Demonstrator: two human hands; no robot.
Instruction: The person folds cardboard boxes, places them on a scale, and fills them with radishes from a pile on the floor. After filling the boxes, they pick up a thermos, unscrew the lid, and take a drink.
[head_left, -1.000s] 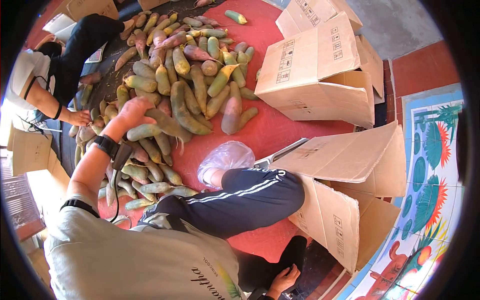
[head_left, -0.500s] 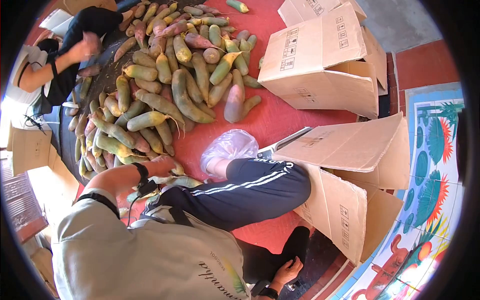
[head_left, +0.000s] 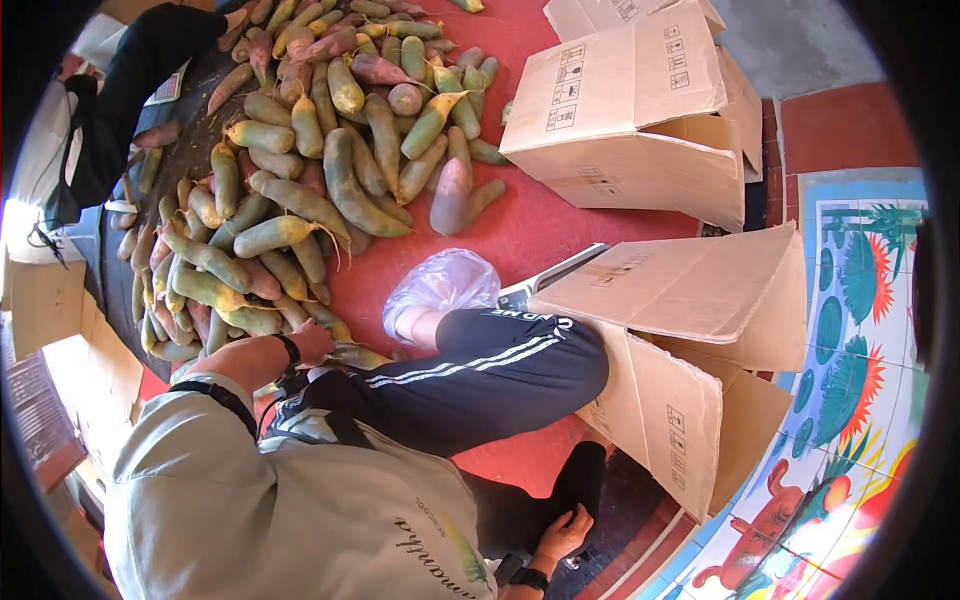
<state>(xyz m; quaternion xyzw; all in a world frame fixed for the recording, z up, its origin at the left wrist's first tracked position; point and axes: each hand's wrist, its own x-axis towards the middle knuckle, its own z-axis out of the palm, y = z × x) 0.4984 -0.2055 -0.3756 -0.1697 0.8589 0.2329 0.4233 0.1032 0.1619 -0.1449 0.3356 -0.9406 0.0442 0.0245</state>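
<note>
My left hand [head_left: 316, 341], with a black strap at the wrist, reaches to the near edge of a heap of long green and reddish radishes [head_left: 272, 236]. Its fingers curl at the end of a radish [head_left: 358, 356] beside my thigh; the fingertips are partly hidden. Down by my lower leg, my right hand [head_left: 566, 532] rests loosely with its fingers slightly apart and nothing visible in them. My bent knee in dark striped trousers [head_left: 480, 380] lies between the two hands. A clear plastic bag [head_left: 442, 282] covers my foot area beyond it.
An open cardboard box [head_left: 690, 290] stands against my knee, and another open box [head_left: 615, 110] lies farther back. A flat device [head_left: 545, 280] is partly under the near box. At upper left sits another person's dark-clothed leg [head_left: 140, 90]. Red sheeting [head_left: 500, 235] covers the floor.
The view has shifted slightly, moving the scene left and up. My left hand has drawn back a little along the radishes. The other person's forearm at upper left is out of sight.
</note>
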